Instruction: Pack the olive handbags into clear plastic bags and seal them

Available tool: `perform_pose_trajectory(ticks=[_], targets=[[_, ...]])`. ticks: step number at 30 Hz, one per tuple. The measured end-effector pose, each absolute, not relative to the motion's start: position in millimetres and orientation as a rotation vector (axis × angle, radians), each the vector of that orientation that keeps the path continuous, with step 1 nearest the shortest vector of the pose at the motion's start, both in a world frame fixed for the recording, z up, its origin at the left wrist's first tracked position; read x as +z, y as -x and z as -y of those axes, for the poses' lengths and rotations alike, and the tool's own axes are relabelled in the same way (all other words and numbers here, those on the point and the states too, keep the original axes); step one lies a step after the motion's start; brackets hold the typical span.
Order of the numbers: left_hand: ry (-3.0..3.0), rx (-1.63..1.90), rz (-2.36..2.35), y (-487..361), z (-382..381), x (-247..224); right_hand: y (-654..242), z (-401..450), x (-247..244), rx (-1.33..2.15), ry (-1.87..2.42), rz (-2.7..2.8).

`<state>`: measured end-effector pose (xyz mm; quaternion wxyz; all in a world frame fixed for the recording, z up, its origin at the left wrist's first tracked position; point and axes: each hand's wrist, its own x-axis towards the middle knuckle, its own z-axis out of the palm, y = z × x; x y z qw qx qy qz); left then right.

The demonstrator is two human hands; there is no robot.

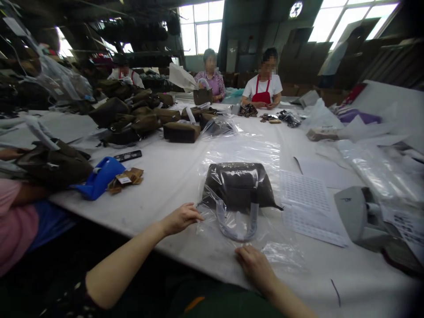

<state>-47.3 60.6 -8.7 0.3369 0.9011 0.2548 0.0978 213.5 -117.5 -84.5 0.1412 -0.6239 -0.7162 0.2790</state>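
Observation:
A dark olive handbag [240,183] lies on the table inside a clear plastic bag [245,150]. Its looped handles [236,236], wrapped in pale film, point toward me. My left hand [182,218] is at the plastic bag's left side, its fingers closed together on the film beside the handbag's lower left corner. Below the handles, my right hand [255,264] has its fingers curled on the near edge of the plastic. How much film is between the fingers is hard to make out.
Right of the handbag lie printed label sheets [306,194] and a grey device [356,214]. On the left are a blue tape dispenser [102,176], brown tags [130,179] and a neighbour's sleeve [16,221]. More handbags [142,119] are piled farther back; co-workers [263,86] sit across the table.

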Motion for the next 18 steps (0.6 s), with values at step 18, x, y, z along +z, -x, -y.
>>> perform_pose_trajectory(ticks=[18], targets=[[-2.345,1.053,-1.525,-128,-24,-79,-191,120,-120,1.843,1.558,0.815]])
